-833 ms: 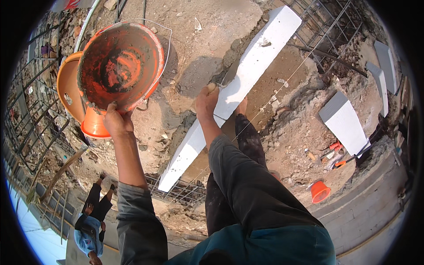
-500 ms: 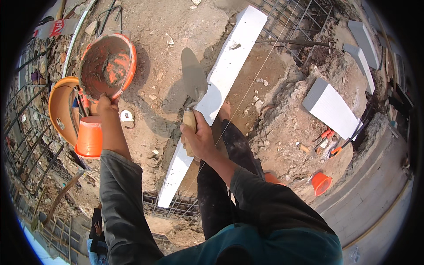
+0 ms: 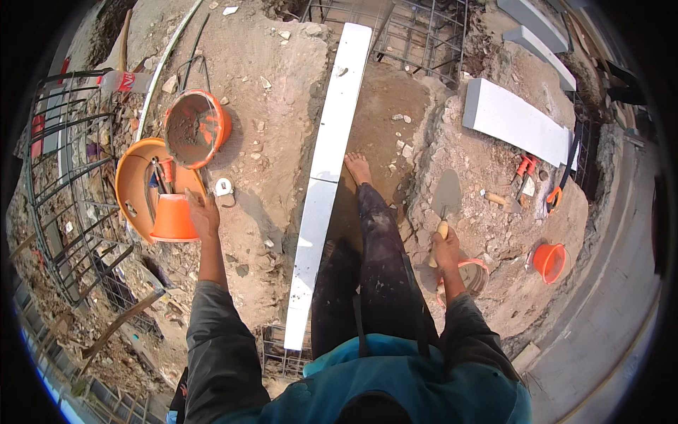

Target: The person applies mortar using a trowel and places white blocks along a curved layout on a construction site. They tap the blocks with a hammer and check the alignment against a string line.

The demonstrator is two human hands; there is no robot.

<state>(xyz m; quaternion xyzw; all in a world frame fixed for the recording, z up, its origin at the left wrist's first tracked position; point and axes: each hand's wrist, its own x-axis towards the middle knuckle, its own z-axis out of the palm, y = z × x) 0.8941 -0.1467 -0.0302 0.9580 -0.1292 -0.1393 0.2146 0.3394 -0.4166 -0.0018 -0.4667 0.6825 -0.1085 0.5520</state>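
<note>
My right hand is closed around the wooden handle of a pointed trowel, its grey blade pointing away from me. An orange bucket, partly covered by my right forearm, stands under that hand. My left hand, fingers apart, is at the side of an upturned small orange bucket; whether it touches the bucket I cannot tell. That bucket sits at an orange basin with tools in it. Beyond is a mortar-smeared orange bucket. A long row of white blocks runs between my hands.
A tape measure lies right of the basin. Rebar cages stand at the left and far middle. White blocks, a second trowel, red-handled tools and a small orange bucket are at the right. My bare foot is beside the row.
My left hand has let go of the mortar bucket and come back toward the small upturned one. My right hand has carried the trowel rightward, from over the white blocks to above the right-hand bucket.
</note>
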